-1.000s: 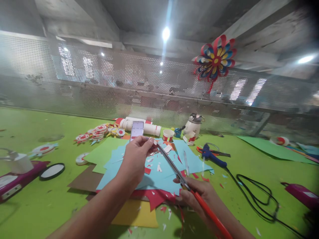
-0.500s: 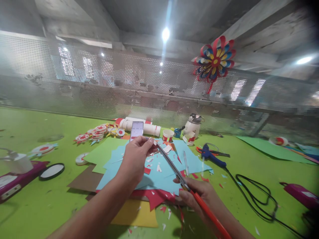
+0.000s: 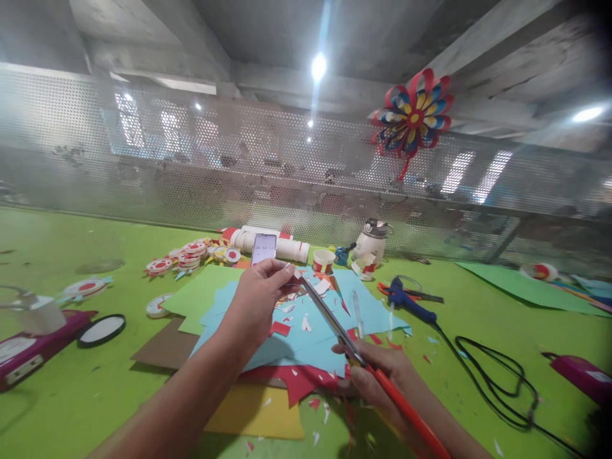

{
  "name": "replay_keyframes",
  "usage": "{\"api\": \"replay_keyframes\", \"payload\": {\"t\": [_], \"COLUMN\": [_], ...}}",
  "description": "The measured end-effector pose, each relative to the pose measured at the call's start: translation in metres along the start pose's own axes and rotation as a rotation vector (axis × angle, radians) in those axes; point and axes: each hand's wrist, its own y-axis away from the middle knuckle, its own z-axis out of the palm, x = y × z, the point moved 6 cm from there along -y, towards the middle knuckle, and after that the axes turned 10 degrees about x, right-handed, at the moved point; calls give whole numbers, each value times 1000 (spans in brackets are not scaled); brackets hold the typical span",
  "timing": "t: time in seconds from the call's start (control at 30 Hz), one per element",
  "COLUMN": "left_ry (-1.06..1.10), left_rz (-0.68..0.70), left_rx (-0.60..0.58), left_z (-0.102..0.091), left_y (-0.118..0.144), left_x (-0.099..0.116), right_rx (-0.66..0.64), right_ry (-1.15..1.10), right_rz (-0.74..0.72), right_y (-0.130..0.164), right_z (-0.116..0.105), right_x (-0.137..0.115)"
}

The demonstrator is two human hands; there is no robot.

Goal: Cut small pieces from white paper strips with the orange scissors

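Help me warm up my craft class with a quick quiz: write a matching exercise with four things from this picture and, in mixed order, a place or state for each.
Things
1. Scissors
2. Glue gun
3. Phone
4. Paper flower

Places and states
A. Up above the tabletop, with red, blue and yellow petals
B. Standing beyond the left hand, in front of white rolls
C. Gripped in the right hand
D. Blue, lying on the tabletop

Right pairs: 1-C, 2-D, 3-B, 4-A

Glue gun [image 3: 415, 308], looped cord [image 3: 530, 414] blocking right, tabletop [image 3: 86, 398] open front-left
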Motion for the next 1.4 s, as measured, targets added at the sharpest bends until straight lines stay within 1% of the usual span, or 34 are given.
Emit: {"api": "replay_keyframes", "payload": {"t": [0.17,0.3,0.43,0.7,1.03,1.2,1.4], "left_ry": [-30,-24,-24,-44,-49,-91,-98], "left_rz": [-25,-43,-59,-55,-25,25,20], "left_rx": [-47,-47,-40,-67,-71,-63,-70], "left_z": [0,-2,-2,-1,-1,-2,-1], "left_y": [-2,-2,-1,-2,-5,-6,-5], "left_x": [2,2,1,0,-1,-1,0], "right_rx": [-35,-60,-59,-75,-85,-75,-62], "right_ry": [-26,-36,-3,64,42,116,173], "right_rz": [-4,0,-21,-33,-39,-67,-98], "right_y": [1,1,1,1,1,0,-1], "right_z": [1,2,1,-1,0,-2,-4], "right_x": [-1,-4,-4,-3,-7,-13,-10]}}
